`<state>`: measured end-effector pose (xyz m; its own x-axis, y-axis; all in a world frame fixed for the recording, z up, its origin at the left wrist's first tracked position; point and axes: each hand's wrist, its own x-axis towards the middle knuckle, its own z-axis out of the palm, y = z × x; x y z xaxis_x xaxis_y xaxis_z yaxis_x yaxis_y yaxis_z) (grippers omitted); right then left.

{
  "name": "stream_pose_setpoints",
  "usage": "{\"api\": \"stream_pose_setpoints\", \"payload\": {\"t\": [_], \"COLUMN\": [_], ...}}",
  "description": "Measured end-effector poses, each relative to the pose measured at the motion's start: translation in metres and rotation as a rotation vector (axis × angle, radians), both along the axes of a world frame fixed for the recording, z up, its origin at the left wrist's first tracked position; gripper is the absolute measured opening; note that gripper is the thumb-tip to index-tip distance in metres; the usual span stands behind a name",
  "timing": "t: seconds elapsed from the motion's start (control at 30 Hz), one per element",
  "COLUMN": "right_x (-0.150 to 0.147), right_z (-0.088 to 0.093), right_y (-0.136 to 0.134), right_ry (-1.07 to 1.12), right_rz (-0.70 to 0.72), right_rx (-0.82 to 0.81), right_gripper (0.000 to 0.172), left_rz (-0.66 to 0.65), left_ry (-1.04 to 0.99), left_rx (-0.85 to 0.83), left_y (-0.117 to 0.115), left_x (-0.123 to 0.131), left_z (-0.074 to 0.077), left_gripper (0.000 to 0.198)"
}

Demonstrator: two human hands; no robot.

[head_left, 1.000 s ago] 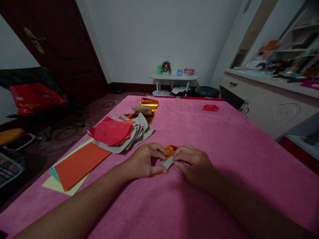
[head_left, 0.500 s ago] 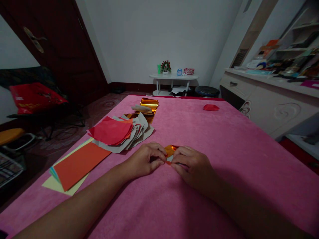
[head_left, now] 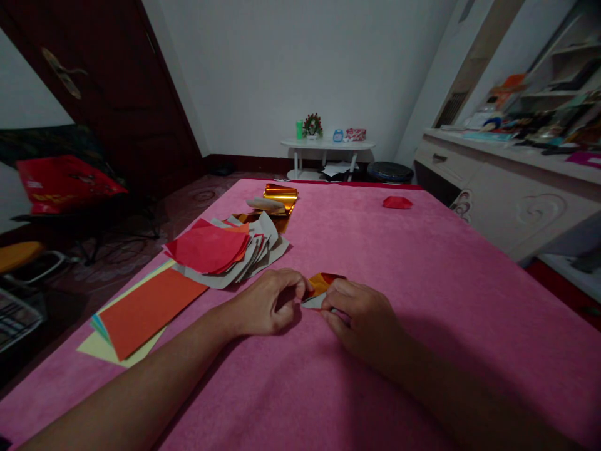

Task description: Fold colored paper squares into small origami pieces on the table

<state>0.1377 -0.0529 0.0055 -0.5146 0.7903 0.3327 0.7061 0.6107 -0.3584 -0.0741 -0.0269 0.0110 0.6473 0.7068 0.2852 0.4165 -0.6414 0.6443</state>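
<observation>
Shifted slightly since the prior frame: gold foil paper (head_left: pixel 321 285) now tilted, lifted at its far edge. Head view: left hand (head_left: pixel 265 305) and right hand (head_left: pixel 361 316) both pinching it over pink tablecloth (head_left: pixel 422 263); red paper stack (head_left: pixel 213 248) nearby, left.

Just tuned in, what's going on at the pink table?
A person is working a small gold foil paper with both bare hands on the pink tablecloth. The left hand pinches its left edge and the right hand holds the right side; the piece is partly folded, grey underside showing. To the left lie a pile of red and grey squares and an orange sheet; a gold foil stack and a small red folded piece sit farther back.
</observation>
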Motion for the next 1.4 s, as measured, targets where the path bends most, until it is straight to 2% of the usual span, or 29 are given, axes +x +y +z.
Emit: {"api": "stream_pose_setpoints", "payload": {"t": [0.1, 0.23, 0.43, 0.53, 0.8, 0.97, 1.1, 1.2, 1.4], "right_x": [-0.003, -0.007, -0.01, -0.01, -0.011, -0.01, 0.004, 0.018, 0.028], "right_z": [0.0, 0.0, -0.006, -0.01, -0.013, -0.007, -0.002, -0.007, -0.017], "right_y": [-0.001, -0.002, -0.003, -0.003, -0.001, -0.002, 0.013, 0.031, 0.046], "right_ry": [0.012, -0.017, -0.056, -0.046, -0.005, 0.051, 0.223, 0.316, 0.294], "right_rz": [-0.038, -0.089, -0.168, -0.195, -0.189, -0.137, -0.215, -0.257, -0.204], "right_rx": [-0.022, -0.006, 0.03, 0.051, 0.082, 0.028, 0.034, -0.004, -0.153], "right_gripper": [0.014, 0.016, 0.009, 0.008, 0.01, 0.011, 0.011, 0.011, 0.014], "left_rz": [-0.016, -0.045, 0.106, 0.132, 0.153, 0.139, 0.146, 0.163, 0.215], "left_ry": [-0.001, -0.039, -0.116, -0.126, -0.106, -0.073, -0.043, -0.024, 0.021], "left_rx": [0.002, -0.018, -0.054, -0.04, 0.016, 0.06, 0.087, 0.09, 0.116], "left_y": [0.001, 0.004, 0.001, 0.0, 0.001, 0.0, -0.001, -0.001, 0.001], "left_x": [0.0, 0.004, 0.013, 0.015, 0.018, 0.019, 0.021, 0.022, 0.025], "left_z": [0.001, -0.003, -0.014, -0.016, -0.018, -0.021, -0.021, -0.021, -0.023], "left_gripper": [0.024, 0.015, 0.01, 0.008, 0.006, 0.012, 0.011, 0.009, 0.007]}}
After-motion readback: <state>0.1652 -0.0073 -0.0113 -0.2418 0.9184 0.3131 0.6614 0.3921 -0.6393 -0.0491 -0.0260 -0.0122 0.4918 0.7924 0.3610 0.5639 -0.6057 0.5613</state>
